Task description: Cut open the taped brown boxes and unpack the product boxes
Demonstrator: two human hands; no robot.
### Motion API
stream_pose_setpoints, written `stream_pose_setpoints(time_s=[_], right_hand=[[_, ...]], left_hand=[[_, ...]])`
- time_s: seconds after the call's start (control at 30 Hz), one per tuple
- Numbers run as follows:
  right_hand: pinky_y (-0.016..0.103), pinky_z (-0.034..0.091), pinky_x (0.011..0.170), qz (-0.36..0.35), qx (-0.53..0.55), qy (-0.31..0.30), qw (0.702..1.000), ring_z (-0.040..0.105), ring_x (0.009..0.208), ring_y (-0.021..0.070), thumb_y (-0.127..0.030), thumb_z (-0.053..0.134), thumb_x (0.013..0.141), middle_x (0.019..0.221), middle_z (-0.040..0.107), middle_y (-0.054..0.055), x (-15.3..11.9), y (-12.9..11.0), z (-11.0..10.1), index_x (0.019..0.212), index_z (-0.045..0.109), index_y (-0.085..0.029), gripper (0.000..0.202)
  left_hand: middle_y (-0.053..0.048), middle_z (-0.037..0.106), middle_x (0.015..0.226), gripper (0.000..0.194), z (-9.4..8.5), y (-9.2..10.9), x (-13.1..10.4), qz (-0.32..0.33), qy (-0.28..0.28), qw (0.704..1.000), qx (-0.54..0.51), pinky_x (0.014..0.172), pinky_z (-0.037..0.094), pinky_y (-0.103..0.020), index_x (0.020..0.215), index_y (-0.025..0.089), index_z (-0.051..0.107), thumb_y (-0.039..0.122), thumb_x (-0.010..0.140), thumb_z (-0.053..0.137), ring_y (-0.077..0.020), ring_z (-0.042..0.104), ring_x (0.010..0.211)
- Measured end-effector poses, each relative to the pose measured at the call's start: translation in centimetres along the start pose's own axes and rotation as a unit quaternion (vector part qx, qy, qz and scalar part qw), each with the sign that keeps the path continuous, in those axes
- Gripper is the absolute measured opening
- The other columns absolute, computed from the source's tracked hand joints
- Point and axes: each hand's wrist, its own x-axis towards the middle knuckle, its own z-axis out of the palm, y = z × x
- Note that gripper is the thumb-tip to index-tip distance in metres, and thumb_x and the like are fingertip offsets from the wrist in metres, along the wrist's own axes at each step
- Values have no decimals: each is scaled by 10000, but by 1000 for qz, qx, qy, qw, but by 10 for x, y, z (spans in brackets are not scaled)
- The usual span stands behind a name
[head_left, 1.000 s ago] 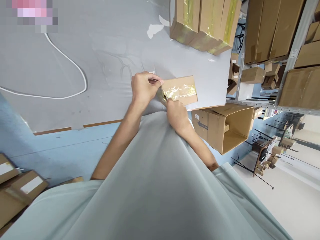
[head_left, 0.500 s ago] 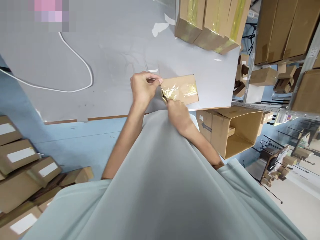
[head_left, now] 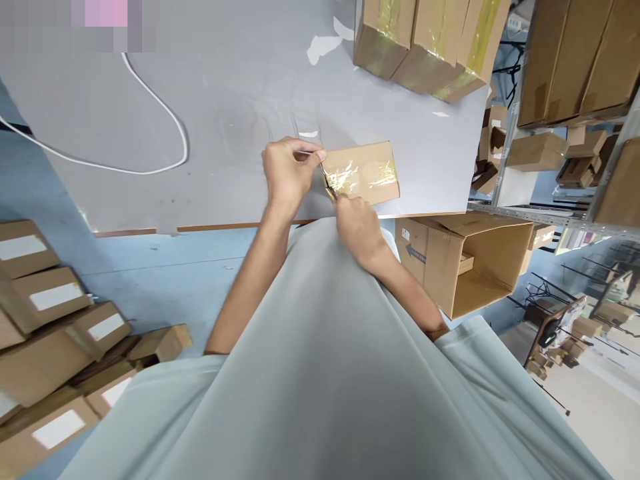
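A small flat cardboard box (head_left: 367, 157) with shiny clear-yellow tape lies near the table's front edge. My left hand (head_left: 291, 172) is closed in a pinch at its upper left corner, thumb and fingertips together on the edge. Just below the box's left side, my right hand (head_left: 361, 232) is a fist around a thin dark tool (head_left: 330, 191), which looks like a cutter. The tool's tip meets the taped left edge; its handle is hidden in the fist.
Three taped cartons (head_left: 433, 50) stand at the back right of the grey table (head_left: 225, 120). A white cable (head_left: 175, 127) loops on the left. An open carton (head_left: 460, 267) is beyond the front edge at right. Labelled boxes (head_left: 53, 293) pile up at lower left; shelves (head_left: 510, 147) stand right.
The view has shifted slightly. Both hands keep nearly the same place at the box's left edge, and the dark tool shows a little more beside the right fist.
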Motion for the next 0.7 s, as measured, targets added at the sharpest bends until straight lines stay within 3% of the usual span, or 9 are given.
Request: stream_pose_setpoints(time_s=[0.2, 0.37, 0.57, 0.7], right_hand=[[366, 633, 1013, 23, 9, 6, 1000, 848, 1174, 315, -185, 448, 1245, 1265, 865, 219, -15, 10, 9, 1521, 675, -119, 364], [366, 629, 1014, 29, 11, 11, 999, 838, 1200, 315, -195, 382, 1257, 1283, 866, 208, -12, 11, 14, 1535, 669, -137, 403], [376, 631, 1022, 34, 11, 13, 999, 836, 1200, 312, -202, 349, 1258, 1306, 864, 202, -11, 4, 17, 1527, 671, -150, 423], [375, 629, 1034, 32, -3, 17, 999, 840, 1197, 308, -166, 335, 1245, 1312, 864, 200, -11, 2, 19, 1552, 654, -148, 443]], left_hand=[[-12, 876, 1156, 122, -1, -2, 1, 3, -5, 1000, -28, 1004, 667, -421, 952, 319, 863, 427, 922, 813, -249, 832, 1086], [18, 878, 1166, 402, -6, 1, 1, -24, -42, 999, -8, 987, 604, -416, 1094, 230, 845, 600, 939, 822, -201, 800, 1126], [-4, 887, 1209, 162, -6, 4, -1, -3, -25, 999, -33, 995, 656, -412, 1051, 192, 860, 324, 968, 818, -169, 795, 992], [9, 878, 1202, 131, -6, 6, -3, -7, -25, 999, -40, 1013, 664, -401, 1076, 194, 875, 274, 985, 826, -148, 787, 978]])
